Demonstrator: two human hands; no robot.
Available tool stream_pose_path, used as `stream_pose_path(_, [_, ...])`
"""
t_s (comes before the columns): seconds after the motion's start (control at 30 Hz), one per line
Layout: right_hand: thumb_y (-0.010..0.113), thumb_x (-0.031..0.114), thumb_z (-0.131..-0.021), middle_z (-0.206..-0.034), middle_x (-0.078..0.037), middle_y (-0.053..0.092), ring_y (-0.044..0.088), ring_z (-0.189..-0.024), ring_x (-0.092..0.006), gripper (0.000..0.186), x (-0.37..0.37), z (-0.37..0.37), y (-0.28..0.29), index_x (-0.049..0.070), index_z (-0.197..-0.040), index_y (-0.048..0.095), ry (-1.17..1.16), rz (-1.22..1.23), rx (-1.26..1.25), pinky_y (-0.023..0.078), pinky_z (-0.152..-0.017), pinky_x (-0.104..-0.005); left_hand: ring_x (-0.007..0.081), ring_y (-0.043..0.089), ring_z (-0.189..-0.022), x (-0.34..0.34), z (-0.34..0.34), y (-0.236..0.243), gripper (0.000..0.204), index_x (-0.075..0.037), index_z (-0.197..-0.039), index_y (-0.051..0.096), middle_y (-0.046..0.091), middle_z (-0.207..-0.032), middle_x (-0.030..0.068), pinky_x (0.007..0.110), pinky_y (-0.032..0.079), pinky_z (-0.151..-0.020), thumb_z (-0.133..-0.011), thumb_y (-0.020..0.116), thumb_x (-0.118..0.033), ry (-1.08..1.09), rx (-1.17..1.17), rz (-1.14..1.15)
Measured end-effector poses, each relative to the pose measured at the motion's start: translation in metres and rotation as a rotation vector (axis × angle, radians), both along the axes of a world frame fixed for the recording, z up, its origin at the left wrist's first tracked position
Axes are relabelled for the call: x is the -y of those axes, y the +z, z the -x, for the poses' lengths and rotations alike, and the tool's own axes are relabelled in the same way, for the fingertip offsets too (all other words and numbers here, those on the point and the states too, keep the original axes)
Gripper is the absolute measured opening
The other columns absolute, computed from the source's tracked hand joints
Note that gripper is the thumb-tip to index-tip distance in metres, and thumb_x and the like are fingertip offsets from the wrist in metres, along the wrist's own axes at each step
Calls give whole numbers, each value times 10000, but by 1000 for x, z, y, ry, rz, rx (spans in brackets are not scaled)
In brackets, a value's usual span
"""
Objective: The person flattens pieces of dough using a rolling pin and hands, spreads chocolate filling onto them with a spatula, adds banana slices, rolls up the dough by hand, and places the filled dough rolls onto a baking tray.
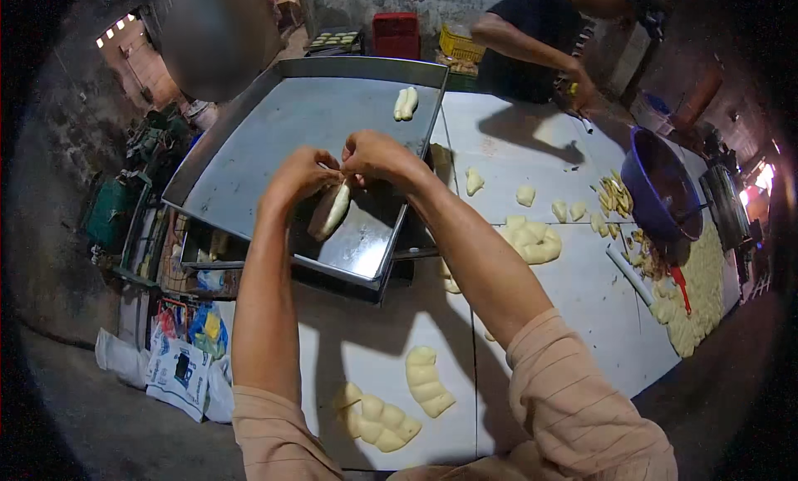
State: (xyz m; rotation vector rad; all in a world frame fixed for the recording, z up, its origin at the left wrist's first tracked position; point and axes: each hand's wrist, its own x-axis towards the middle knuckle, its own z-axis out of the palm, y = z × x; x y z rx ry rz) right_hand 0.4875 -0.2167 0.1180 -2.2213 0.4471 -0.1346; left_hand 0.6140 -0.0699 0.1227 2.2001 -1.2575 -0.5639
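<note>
My left hand and my right hand meet over the near part of a large metal tray. Fingers of both are closed in a pinch at the upper end of a pale dough strip. The strip hangs down towards the tray's near corner. Its lower end seems to rest on or just above the metal; I cannot tell which. A folded dough piece lies in the tray's far right corner. Near my body, two segmented dough pieces lie on the white table.
Right of my right arm are a dough coil, small dough lumps, a purple basin, a white rod, a red-handled tool and a dough sheet. Another person works across the table. Bags stand at left.
</note>
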Motion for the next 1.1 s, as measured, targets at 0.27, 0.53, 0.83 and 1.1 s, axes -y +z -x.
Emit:
stream_pose_path(0.27, [703,122,-795,-728,-89,719,643,-594,-156,212,-3,4,-2,-21,-933,775,15,19,33,499,-560,-308,167,686,-721,-4,17,11,246,-11,-920,780,751,-826,94,332,527,-655,-776,808,-209,164,25,-26])
stream_pose_path(0.53, [718,233,-747,-812,-113,754,692,-728,-230,315,-5,-2,3,59,-998,793,58,158,-74,525,-674,-377,163,669,-713,-3,14,2,269,3,-967,777,747,-828,74,336,528,-666,-861,791,-243,144,10,16])
stream_pose_path(0.83, [766,243,-725,-680,-101,724,674,-624,-188,167,-5,-3,-4,79,-743,789,-59,84,-15,506,-592,-369,130,657,-713,-7,6,-8,214,-15,-940,778,736,-800,61,301,520,-657,-856,771,-211,129,0,87])
stream_pose_path(1.1, [771,159,-732,-609,-46,660,584,-507,-117,151,2,-1,-1,13,-720,733,41,-115,38,430,-478,-301,114,621,-686,-4,21,5,251,-1,-912,763,707,-761,46,288,496,-643,-869,785,-247,155,-6,101])
